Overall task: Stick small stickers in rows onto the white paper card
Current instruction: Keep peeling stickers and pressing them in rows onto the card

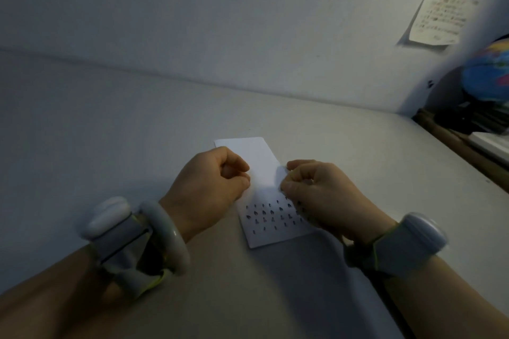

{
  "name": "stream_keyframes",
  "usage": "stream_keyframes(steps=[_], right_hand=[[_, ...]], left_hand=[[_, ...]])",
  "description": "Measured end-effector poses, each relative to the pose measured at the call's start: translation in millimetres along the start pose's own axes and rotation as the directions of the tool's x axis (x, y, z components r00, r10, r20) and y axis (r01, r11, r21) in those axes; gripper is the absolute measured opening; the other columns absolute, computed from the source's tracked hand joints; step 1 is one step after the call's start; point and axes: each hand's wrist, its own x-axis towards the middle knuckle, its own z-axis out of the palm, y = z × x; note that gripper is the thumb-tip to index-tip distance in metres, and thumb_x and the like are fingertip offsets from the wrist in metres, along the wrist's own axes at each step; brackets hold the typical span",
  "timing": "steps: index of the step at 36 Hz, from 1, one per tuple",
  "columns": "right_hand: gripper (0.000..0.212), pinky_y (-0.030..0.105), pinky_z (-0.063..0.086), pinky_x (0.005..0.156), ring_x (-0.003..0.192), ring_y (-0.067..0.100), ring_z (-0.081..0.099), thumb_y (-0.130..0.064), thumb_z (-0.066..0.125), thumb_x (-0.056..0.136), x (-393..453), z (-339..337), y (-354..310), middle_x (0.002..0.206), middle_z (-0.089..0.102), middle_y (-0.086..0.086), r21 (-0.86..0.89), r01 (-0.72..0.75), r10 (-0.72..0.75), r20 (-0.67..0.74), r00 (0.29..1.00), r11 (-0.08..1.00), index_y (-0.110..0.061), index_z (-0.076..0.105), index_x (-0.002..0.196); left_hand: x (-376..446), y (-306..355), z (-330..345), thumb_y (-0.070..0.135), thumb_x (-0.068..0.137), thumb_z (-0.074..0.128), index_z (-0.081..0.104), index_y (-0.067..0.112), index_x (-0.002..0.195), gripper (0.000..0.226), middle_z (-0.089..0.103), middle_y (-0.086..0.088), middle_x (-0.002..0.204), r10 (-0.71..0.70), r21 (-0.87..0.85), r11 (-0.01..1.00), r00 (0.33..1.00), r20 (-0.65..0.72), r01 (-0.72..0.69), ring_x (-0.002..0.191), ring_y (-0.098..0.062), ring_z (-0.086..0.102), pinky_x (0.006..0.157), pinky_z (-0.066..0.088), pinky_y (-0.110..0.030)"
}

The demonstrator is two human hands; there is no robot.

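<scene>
White paper card point(260, 162): lying flat on the desk point(137, 132), long axis running from about 11 o'clock down to 5 o'clock, sitting between the two hands. Stickers point(271, 216): small dark marks sitting in roughly four to five rows across the card's near end, toward 6 o'clock; the far stretch toward 12 o'clock is showing bare white, so by my reading the job is under halfway along, with many rows remaining. Left hand point(209, 187): resting at the card's 9 o'clock edge, grip curled with thumb meeting fingertips; whether it is pinching a sticker or only steadying the card, I cannot tell. Right hand point(316, 192): working at the card's 3 o'clock edge just above the top row, fingers bunched tight against the paper as if setting a piece down; the piece itself is too small to make out.
</scene>
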Motion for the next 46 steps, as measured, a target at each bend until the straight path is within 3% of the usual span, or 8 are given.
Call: stream_keyframes(steps=[2, 5, 8, 12, 22, 31, 40, 46], right_hand=[[0.018, 0.002, 0.040, 0.051, 0.088, -0.006, 0.050, -0.005, 0.057, 0.084, -1, -1, 1, 0.107, 0.058, 0.004, -0.007, 0.014, -0.014, 0.003, 1.000, 1.000, 0.007, 0.067, 0.075], [0.019, 0.006, 0.043, 0.057, 0.085, 0.002, 0.057, -0.007, 0.058, 0.085, 0, 0, 1, 0.105, 0.059, -0.001, -0.029, 0.018, -0.018, 0.015, 1.000, 0.999, 0.003, 0.069, 0.073], [0.021, 0.028, 0.042, 0.089, 0.106, 0.013, 0.049, -0.014, 0.057, 0.085, 2, 2, 4, 0.105, 0.061, -0.002, -0.134, 0.032, -0.032, 0.007, 0.999, 0.990, -0.005, 0.070, 0.070], [0.020, 0.042, 0.033, 0.101, 0.118, 0.019, 0.038, -0.019, 0.055, 0.087, 3, 5, 6, 0.110, 0.060, -0.008, -0.222, 0.040, -0.044, -0.012, 0.999, 0.974, -0.010, 0.068, 0.075], [0.016, 0.037, 0.042, 0.083, 0.089, 0.018, 0.046, -0.021, 0.048, 0.088, 3, 14, 3, 0.090, 0.056, -0.002, -0.408, 0.131, -0.158, -0.033, 0.987, 0.904, -0.013, 0.059, 0.080], [0.022, 0.040, 0.042, 0.089, 0.096, 0.018, 0.043, -0.041, 0.060, 0.080, 11, -1, 5, 0.095, 0.045, -0.006, -0.368, -0.099, 0.120, 0.035, 0.992, 0.925, -0.021, 0.050, 0.084], [0.016, 0.040, 0.038, 0.093, 0.101, 0.019, 0.042, -0.037, 0.050, 0.088, 11, 1, 9, 0.104, 0.045, -0.005, -0.352, -0.135, 0.150, 0.015, 0.989, 0.926, -0.023, 0.055, 0.081], [0.025, 0.034, 0.027, 0.080, 0.097, 0.016, 0.035, -0.050, 0.054, 0.081, 10, 6, 6, 0.097, 0.040, -0.008, -0.368, -0.140, 0.142, -0.021, 0.990, 0.919, -0.025, 0.051, 0.080]], left_hand=[[0, 0, 0, 0.012, 0.084, 0.065, 0.061, 0.020, 0.093, 0.013, 0.069, 0.000, 0.088, 0.006, 0.004, 1.000, 1.000, 0.000, -0.006, 0.082, -0.017, 0.066, 0.082, 0.055, -0.034], [0, -1, 0, 0.012, 0.084, 0.065, 0.061, 0.020, 0.094, 0.013, 0.068, 0.001, 0.088, 0.016, 0.012, 1.000, 1.000, 0.003, -0.016, 0.081, -0.016, 0.066, 0.080, 0.055, -0.031], [0, -1, 0, 0.012, 0.085, 0.064, 0.061, 0.020, 0.093, 0.012, 0.068, 0.000, 0.086, 0.025, 0.012, 1.000, 1.000, 0.003, -0.025, 0.079, -0.017, 0.065, 0.077, 0.054, -0.028], [0, -1, 0, 0.013, 0.085, 0.064, 0.061, 0.020, 0.093, 0.012, 0.067, 0.000, 0.086, 0.034, 0.030, 0.999, 0.999, 0.003, -0.034, 0.080, -0.016, 0.065, 0.077, 0.055, -0.029], [0, -1, 1, 0.016, 0.086, 0.062, 0.060, 0.021, 0.096, 0.011, 0.065, 0.004, 0.091, 0.061, 0.119, 0.991, 0.998, 0.005, -0.062, 0.086, -0.013, 0.063, 0.086, 0.054, -0.034], [0, -2, 0, 0.016, 0.087, 0.062, 0.060, 0.019, 0.097, 0.011, 0.064, 0.005, 0.088, 0.097, 0.149, 0.984, 0.995, 0.005, -0.097, 0.079, -0.008, 0.060, 0.072, 0.048, -0.017], [3, -2, 0, 0.016, 0.085, 0.064, 0.061, 0.021, 0.092, 0.009, 0.066, 0.004, 0.087, 0.075, 0.132, 0.988, 0.997, 0.003, -0.075, 0.078, -0.010, 0.060, 0.074, 0.049, -0.023], [3, -4, 0, 0.016, 0.086, 0.062, 0.060, 0.020, 0.095, 0.010, 0.065, 0.004, 0.087, 0.074, 0.134, 0.988, 0.997, 0.014, -0.076, 0.080, -0.011, 0.061, 0.074, 0.050, -0.023]])
